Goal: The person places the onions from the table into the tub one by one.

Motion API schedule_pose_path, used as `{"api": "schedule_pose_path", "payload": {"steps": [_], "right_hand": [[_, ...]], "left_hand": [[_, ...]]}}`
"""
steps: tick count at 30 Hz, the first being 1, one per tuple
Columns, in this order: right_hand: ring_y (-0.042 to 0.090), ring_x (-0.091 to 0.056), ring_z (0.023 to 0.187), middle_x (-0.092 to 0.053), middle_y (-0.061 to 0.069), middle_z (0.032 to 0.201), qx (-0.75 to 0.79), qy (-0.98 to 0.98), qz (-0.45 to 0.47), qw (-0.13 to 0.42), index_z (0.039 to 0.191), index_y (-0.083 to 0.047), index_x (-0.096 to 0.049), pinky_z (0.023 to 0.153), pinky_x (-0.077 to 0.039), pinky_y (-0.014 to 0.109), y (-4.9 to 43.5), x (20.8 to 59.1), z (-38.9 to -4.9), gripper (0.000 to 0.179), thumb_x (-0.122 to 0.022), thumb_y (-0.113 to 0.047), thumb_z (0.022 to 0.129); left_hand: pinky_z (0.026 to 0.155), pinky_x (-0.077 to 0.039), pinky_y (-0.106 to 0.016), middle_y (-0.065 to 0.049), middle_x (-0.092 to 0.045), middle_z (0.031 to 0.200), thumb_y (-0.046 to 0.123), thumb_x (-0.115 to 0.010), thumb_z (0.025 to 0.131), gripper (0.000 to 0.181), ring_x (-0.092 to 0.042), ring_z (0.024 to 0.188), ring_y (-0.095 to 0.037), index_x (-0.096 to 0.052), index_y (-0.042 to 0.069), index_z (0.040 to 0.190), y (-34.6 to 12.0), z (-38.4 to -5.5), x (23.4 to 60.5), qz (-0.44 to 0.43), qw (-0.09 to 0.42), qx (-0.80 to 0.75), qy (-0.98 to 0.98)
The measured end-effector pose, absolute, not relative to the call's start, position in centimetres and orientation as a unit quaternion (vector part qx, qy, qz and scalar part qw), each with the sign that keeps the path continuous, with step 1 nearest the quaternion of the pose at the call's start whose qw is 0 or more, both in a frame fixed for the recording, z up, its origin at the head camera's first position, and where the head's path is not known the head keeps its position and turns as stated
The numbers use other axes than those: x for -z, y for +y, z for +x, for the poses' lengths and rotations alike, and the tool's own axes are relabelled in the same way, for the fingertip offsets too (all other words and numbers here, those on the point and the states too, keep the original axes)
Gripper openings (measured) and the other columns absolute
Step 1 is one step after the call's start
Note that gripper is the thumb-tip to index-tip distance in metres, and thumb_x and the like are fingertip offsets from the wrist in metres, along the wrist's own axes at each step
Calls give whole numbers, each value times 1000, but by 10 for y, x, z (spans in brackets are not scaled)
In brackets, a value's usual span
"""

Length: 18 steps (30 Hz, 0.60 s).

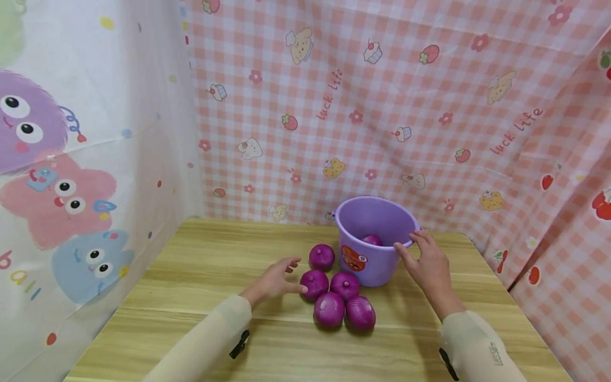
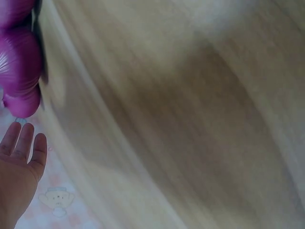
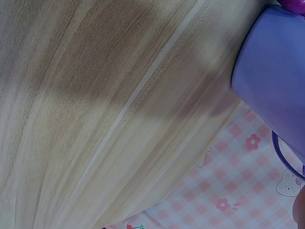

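Observation:
A purple bucket (image 1: 374, 273) stands upright toward the back of the table, one red onion (image 1: 372, 240) visible inside it. My right hand (image 1: 431, 268) holds the bucket's rim at the right, thumb on the near side. In the right wrist view only a sliver of that hand shows below the bucket (image 3: 271, 71). Several red onions (image 1: 329, 309) lie clustered in front and to the left of the bucket. Beside the leftmost ones is my left hand (image 1: 273, 281), its fingers extended and thumb tip right at an onion (image 1: 314, 285). The left wrist view shows its fingers spread, holding nothing.
The wooden table (image 1: 205, 249) reaches back to a pink checked cloth (image 1: 267, 159). A white cloth with cartoon figures (image 1: 157, 132) hangs at the left. The bucket's thin handle (image 3: 281, 152) hangs down its side in the right wrist view.

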State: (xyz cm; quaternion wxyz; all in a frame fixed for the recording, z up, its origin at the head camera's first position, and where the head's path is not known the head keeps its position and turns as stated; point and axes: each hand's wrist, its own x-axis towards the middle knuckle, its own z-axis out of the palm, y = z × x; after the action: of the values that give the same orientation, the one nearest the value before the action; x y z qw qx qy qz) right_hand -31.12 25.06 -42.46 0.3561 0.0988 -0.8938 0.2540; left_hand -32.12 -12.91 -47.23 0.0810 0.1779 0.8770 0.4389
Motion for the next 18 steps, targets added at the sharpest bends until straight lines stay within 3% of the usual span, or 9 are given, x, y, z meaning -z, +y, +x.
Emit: {"api": "schedule_pose_path", "payload": {"steps": [18], "right_hand": [[46,-53,119,-57,25,130,-252,-897,99,349,121,8,-63,92,-45,64,251,425,-311,51,-71,-34,92]], "left_hand": [[107,-40,-53,-18,-50,141,30,-85,79,85,-50,126,-37,-42,5,148,-124,-321,489,185,94,-428,880]]}}
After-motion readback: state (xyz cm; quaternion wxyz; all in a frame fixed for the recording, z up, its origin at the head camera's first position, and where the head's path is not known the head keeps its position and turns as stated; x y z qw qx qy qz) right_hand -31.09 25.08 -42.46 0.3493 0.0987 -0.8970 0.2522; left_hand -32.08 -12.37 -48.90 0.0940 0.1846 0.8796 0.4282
